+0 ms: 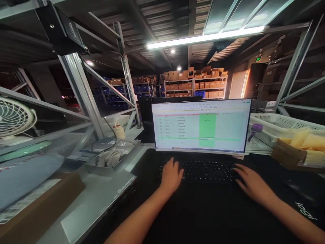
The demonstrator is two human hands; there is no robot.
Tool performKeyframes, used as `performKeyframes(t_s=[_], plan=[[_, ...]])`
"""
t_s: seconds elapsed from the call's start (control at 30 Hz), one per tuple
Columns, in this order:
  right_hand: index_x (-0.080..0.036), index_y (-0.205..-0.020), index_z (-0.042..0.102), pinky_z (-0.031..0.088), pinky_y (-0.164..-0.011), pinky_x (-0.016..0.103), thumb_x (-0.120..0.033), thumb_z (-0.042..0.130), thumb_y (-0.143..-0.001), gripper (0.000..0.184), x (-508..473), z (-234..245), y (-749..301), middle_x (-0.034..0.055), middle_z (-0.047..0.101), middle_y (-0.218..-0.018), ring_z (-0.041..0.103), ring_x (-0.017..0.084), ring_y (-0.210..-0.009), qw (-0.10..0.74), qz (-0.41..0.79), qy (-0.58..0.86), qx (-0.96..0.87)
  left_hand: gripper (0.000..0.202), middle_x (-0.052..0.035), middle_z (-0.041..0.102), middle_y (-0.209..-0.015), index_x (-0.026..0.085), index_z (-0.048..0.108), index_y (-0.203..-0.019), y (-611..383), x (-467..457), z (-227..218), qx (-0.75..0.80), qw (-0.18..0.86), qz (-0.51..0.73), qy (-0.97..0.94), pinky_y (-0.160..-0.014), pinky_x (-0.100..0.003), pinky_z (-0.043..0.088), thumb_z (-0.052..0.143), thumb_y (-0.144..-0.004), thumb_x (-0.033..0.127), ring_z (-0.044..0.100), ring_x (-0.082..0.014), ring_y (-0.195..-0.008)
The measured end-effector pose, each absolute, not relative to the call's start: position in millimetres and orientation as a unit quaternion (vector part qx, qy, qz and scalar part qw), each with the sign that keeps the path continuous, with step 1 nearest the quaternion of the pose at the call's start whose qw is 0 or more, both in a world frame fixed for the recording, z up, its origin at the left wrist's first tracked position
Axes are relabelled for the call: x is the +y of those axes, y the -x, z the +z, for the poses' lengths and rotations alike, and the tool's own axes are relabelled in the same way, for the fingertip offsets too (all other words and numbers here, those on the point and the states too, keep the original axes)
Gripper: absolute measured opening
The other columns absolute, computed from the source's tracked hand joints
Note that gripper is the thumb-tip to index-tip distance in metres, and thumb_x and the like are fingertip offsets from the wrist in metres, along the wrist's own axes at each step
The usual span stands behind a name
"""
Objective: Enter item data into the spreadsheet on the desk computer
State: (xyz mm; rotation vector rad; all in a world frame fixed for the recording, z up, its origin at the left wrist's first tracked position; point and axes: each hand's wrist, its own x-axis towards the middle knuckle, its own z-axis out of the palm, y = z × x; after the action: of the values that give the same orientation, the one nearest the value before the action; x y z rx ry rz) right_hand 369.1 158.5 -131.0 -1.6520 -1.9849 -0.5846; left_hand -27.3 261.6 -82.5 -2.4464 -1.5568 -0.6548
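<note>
a black mat (pixel 203 217) lies nearest, and on it the keyboard (pixel 203 170) sits toward the far edge, right in front of the monitor (pixel 177 127). the left hand (pixel 171 175), fingers loosely spread, is over the keyboard's left end; the right hand (pixel 252 183), fingers also apart, is at its right end. i cannot tell whether any fingertip presses a key. a brown box (pixel 286 156) stands at the mat's far edge, to the right.

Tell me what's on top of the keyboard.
The left hand is over the left part of the keyboard; the right hand is at its right end. Whatever lies under either hand is covered.
</note>
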Motion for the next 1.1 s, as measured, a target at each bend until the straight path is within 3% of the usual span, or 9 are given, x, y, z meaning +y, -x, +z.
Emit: performKeyframes(t_s=[0.13,0.27,0.4,0.57,0.83,0.97,1.1], plan=[[-0.020,-0.135,0.059,0.043,-0.110,0.045,-0.033,0.050,-0.092,0.046,204.1,-105.6,-246.8,0.0115,0.053,-0.142,0.051,0.026,-0.128,0.170,-0.143,0.582,-0.783,0.039,-0.0171,0.043,-0.153,0.015,0.059,-0.128,9.6,251.8,-88.5,-0.478,0.080,-0.213,0.848,-0.117,-0.053,0.032,0.052,-0.093,0.032,0.042,-0.0321,-0.140],[-0.016,-0.137,0.057,0.037,-0.115,0.048,-0.044,0.048,-0.096,0.050,230.7,-104.4,-192.5,0.0128,0.049,-0.146,0.043,0.030,-0.136,0.157,-0.124,0.614,-0.763,0.039,-0.0163,0.045,-0.151,0.016,0.059,-0.128,29.9,250.3,-99.4,-0.500,0.070,-0.211,0.837,-0.117,-0.052,0.033,0.050,-0.094,0.031,0.043,-0.0315,-0.138],[-0.016,-0.136,0.057,0.033,-0.114,0.052,-0.053,0.041,-0.098,0.055,235.4,-117.2,-191.4,0.0131,0.052,-0.142,0.044,0.032,-0.135,0.174,-0.138,0.650,-0.726,0.040,-0.0157,0.049,-0.149,0.018,0.060,-0.128,36.3,251.5,-98.5,-0.554,0.054,-0.203,0.806,-0.113,-0.056,0.035,0.047,-0.095,0.036,0.044,-0.0341,-0.137],[-0.014,-0.127,0.061,0.034,-0.112,0.053,-0.045,0.035,-0.101,0.048,227.7,-122.6,-202.4,0.0137,0.058,-0.134,0.052,0.028,-0.126,0.192,-0.176,0.681,-0.684,0.042,-0.0137,0.053,-0.145,0.020,0.060,-0.129,30.4,251.2,-98.3,-0.558,0.030,-0.189,0.807,-0.114,-0.061,0.032,0.050,-0.093,0.038,0.042,-0.0362,-0.138],[-0.016,-0.116,0.064,0.035,-0.112,0.047,-0.035,0.037,-0.102,0.036,226.0,-117.6,-197.8,0.0108,0.066,-0.118,0.058,0.024,-0.116,0.212,-0.195,0.656,-0.697,0.037,-0.0160,0.059,-0.136,0.019,0.063,-0.123,34.0,254.6,-103.0,-0.530,0.067,-0.209,0.819,-0.106,-0.061,0.041,0.049,-0.094,0.036,0.050,-0.0366,-0.131],[-0.016,-0.118,0.063,0.037,-0.110,0.046,-0.038,0.041,-0.100,0.036,226.9,-117.2,-196.1,0.0111,0.067,-0.114,0.059,0.024,-0.109,0.208,-0.184,0.654,-0.704,0.037,-0.0161,0.061,-0.135,0.018,0.063,-0.122,33.7,256.7,-104.5,-0.525,0.086,-0.215,0.819,-0.105,-0.057,0.043,0.049,-0.094,0.036,0.052,-0.0360,-0.128],[-0.014,-0.133,0.055,0.031,-0.114,0.048,-0.041,0.042,-0.100,0.045,226.1,-116.3,-194.5,0.0128,0.064,-0.120,0.057,0.025,-0.113,0.205,-0.175,0.656,-0.705,0.037,-0.0167,0.061,-0.134,0.017,0.063,-0.122,33.8,257.0,-104.0,-0.524,0.091,-0.214,0.820,-0.103,-0.056,0.044,0.046,-0.095,0.037,0.053,-0.0354,-0.127]])
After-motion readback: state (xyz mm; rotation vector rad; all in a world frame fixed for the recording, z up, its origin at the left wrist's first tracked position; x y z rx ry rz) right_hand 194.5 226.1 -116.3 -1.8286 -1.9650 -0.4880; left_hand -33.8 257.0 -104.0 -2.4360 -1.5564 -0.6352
